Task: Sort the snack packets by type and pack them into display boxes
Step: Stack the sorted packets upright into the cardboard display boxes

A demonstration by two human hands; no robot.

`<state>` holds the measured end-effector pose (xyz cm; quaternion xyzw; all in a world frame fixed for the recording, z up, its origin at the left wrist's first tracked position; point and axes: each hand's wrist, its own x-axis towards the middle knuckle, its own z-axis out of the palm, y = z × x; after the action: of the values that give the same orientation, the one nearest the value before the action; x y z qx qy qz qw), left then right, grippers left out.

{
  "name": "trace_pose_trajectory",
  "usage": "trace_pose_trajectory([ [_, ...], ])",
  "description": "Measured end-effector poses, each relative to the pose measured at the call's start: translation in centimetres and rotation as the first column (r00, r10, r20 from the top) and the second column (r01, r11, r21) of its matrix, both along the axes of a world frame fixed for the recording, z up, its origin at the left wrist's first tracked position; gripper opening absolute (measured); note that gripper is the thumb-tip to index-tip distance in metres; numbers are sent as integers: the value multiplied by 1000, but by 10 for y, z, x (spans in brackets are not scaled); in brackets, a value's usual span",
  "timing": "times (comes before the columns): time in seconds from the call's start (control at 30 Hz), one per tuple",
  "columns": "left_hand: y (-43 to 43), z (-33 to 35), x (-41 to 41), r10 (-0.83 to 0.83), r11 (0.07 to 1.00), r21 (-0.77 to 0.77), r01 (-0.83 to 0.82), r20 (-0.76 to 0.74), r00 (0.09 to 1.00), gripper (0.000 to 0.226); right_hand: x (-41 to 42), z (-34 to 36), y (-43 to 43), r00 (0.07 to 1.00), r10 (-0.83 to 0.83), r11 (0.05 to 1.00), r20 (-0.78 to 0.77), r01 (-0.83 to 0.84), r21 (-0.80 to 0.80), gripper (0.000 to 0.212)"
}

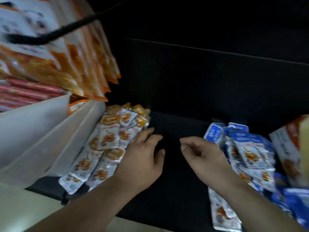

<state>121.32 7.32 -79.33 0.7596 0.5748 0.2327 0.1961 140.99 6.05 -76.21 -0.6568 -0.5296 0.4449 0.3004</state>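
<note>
Head view: black counter, dim and blurred.
Left hand: fingers loosely spread, resting on the heap's edge.
Orange-and-white foil snack packets: heaped left, against a white plastic bin.
Right hand: curled toward the thumb; pinch cannot be told.
Blue-and-white foil snack packets: heaped right, just beside that hand.

This looks like a shop's stockroom. Heaps of orange packets and blue packets cover a dark surface, with big snack bags stacked beside.
</note>
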Motion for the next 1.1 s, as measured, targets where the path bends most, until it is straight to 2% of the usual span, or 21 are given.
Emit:
trace_pose_trajectory([
  [0.13, 5, 16, 70, -233, 959, -172, 224, -37, 972, 57, 62, -3, -11, 983, -169, 983, 74, 162, 87, 22],
  [0.27, 20, 24, 133, -405, 885, -318, 341, -162, 900, 71, 116, -18, -15, 909, -324, 929, 262, 253, 271, 25],
  [0.3, 22, 23, 146, -433, 869, -350, 349, -198, 879, 78, 131, -26, -15, 889, -322, 933, 325, 240, 269, 34],
  [0.37, 17, 19, 170, -496, 829, -425, 363, -261, 828, 98, 153, -41, -15, 860, -271, 962, 433, 237, 133, 60],
  [0.4, 12, 16, 179, -533, 805, -458, 378, -276, 800, 109, 161, -48, -14, 864, -244, 968, 441, 245, 55, 69],
  [0.43, 5, 12, 187, -566, 785, -474, 400, -285, 773, 119, 167, -54, -13, 878, -223, 968, 423, 252, -13, 71],
  [0.5, -9, 0, 197, -596, 766, -481, 426, -285, 751, 131, 176, -63, -13, 907, -174, 974, 383, 217, -72, 63],
  [0.67, -20, -31, 193, -598, 770, -470, 432, -295, 745, 124, 178, -66, -17, 950, -163, 974, 268, 198, -110, 52],
  [0.83, -17, -39, 179, -581, 803, -385, 455, -336, 742, 115, 168, -65, -21, 950, -160, 978, 268, 188, -84, 57],
  [1.1, -30, -43, 127, -477, 867, -359, 345, -400, 783, 113, 116, -65, -12, 942, 12, 991, 335, 33, -126, 59],
])
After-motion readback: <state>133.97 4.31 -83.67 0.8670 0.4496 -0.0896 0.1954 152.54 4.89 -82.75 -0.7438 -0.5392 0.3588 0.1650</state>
